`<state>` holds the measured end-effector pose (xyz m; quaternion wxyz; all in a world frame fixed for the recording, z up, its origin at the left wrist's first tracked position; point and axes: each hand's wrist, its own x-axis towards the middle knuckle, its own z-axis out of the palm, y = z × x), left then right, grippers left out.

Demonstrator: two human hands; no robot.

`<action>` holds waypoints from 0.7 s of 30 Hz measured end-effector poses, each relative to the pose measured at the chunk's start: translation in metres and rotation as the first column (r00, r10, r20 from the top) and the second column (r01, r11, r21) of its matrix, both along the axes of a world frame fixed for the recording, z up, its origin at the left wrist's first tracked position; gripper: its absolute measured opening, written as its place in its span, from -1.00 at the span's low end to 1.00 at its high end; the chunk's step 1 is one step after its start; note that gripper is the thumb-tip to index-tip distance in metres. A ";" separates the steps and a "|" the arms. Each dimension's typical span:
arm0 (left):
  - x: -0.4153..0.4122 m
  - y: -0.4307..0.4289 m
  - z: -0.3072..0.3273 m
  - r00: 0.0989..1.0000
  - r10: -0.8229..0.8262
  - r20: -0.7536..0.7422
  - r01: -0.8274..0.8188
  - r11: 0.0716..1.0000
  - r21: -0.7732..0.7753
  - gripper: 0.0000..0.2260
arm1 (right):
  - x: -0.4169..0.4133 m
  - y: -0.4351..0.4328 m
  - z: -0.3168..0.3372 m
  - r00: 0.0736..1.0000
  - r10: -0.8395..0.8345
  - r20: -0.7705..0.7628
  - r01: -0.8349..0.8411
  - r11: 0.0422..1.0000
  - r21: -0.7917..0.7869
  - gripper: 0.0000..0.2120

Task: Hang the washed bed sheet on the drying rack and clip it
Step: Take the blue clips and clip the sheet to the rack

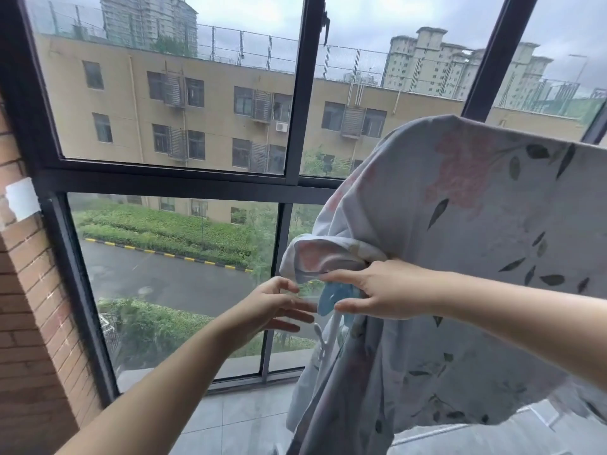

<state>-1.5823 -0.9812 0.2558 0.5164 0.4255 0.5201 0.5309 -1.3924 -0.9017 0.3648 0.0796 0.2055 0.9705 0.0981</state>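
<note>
Right hand (387, 292) pinches a blue plastic clip (333, 298) under the crumpled floral bed sheet (476, 224); left hand (266, 307) beside the clip, fingers splayed.

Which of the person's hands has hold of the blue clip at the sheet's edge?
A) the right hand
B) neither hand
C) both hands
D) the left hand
A: the right hand pinches the blue clip between fingers and thumb at the bunched edge of the bed sheet, while the left hand is beside it with fingers spread, gripping nothing.
</note>
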 end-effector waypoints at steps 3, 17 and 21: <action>0.001 0.013 0.000 0.902 0.331 -0.278 -0.312 0.943 0.111 -0.64 | 0.001 0.007 0.000 1.000 -0.005 -0.001 0.005 1.000 0.004 -0.48; -0.035 0.129 0.128 0.712 0.634 -0.302 -0.440 0.738 0.511 -0.87 | 0.010 0.057 0.040 0.877 0.239 -0.417 0.092 0.768 0.634 -0.20; -0.007 0.179 0.217 0.670 0.675 -0.308 -0.332 0.644 0.689 -0.87 | 0.021 0.071 0.107 0.730 0.237 -0.641 0.362 0.663 0.656 -0.24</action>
